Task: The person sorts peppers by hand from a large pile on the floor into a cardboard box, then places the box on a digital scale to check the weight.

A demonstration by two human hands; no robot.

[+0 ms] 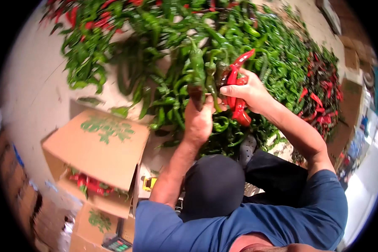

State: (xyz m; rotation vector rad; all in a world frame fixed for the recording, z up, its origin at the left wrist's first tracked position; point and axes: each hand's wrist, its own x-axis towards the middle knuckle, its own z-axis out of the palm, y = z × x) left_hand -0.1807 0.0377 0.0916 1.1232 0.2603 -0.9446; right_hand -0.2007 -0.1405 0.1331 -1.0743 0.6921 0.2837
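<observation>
My left hand (200, 121) is closed around a few long peppers, among them a green one (197, 61) and a dark one that point away from me. Right beside it, my right hand (253, 93) grips several red peppers (231, 83) between thumb and fingers; one red tip sticks out past the hand. A thin green pepper (211, 75) stands between the two hands, its lower end by the left fingers. Which hand holds it I cannot tell. Under both hands spreads a broad heap of green peppers (280, 69).
At left, an open cardboard box (94, 141) with a printed green plant holds red peppers (93, 186). Below it are another box (85, 225) and a device with keys (118, 244). Dark and red peppers (323, 91) lie at right. My grey clog (248, 148) touches the heap's near edge.
</observation>
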